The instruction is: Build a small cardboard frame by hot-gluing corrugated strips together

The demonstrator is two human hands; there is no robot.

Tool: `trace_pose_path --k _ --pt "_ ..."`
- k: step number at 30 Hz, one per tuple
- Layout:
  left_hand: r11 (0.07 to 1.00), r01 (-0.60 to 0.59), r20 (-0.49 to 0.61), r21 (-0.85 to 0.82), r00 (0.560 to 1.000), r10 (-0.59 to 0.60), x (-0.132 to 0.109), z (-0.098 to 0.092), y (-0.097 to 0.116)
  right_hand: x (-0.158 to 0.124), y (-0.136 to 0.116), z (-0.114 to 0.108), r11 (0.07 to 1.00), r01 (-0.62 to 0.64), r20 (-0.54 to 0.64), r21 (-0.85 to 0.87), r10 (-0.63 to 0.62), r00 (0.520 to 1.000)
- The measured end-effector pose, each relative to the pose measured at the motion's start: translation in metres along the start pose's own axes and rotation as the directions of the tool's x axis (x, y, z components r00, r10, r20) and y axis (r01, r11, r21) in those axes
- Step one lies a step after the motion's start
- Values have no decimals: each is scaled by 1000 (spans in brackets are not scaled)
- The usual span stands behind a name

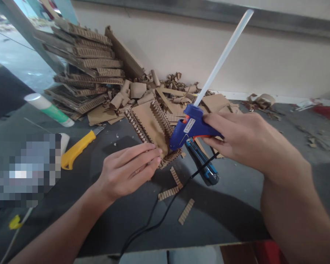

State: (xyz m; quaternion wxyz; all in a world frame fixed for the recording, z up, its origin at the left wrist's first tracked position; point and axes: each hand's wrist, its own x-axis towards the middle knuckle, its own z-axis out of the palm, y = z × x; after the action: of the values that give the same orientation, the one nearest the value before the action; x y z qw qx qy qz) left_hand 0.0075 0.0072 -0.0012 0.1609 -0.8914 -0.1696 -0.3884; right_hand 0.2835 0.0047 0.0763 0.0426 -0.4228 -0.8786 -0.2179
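Right, nearest the camera, a black cord point(165, 212) snaked up across the dark table point(236, 209) toward the work. Just beyond it lay three loose corrugated strips point(167, 193), scattered apart from each other on the table.

Then the left hand point(129, 170): its fingers point(145, 154) were held straight and close together, pinched on the lower edge of a cardboard piece point(148, 124), a flat brown panel with ribbed corrugated strips running along its sides. It was tilted up off the table, right in the middle of the view.

Over came the right hand point(236, 141), clenched round the grip of a blue hot glue gun point(194, 126). The nozzle was pressed against the right edge of the panel, just above the left fingertips. A long clear glue stick point(225, 55) jutted out of the gun's back, angled up and to the right.

Beneath the gun, a blue utility knife point(203, 163) lay on the table, partly hidden by the hand. Off to the left sat a yellow utility knife point(77, 148), and past that a green-and-white tube point(48, 108) on its side.

Further back, a heap of cardboard scraps point(165, 90) and curls was spread along the table, with a tall, untidy stack of corrugated sheets point(82, 69) to its left. Behind all of it stood a plain pale wall point(181, 47).
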Motion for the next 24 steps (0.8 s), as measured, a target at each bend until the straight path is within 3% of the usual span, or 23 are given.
trace_pose_path --k 8,14,18,24 --pt "1000 14 54 20 998 -15 -1 -1 0 0 -1 -1 999 -26 67 -25 28 997" --pt "1000 12 24 25 1000 -13 -7 4 -1 1 -3 0 999 -44 46 -31 45 998" --pt "999 -10 73 46 997 7 -5 1 0 1 -5 -2 998 -55 61 -35 57 996" --pt "998 -33 99 50 995 28 0 -1 1 4 -11 -2 987 -85 -7 -136 85 996"
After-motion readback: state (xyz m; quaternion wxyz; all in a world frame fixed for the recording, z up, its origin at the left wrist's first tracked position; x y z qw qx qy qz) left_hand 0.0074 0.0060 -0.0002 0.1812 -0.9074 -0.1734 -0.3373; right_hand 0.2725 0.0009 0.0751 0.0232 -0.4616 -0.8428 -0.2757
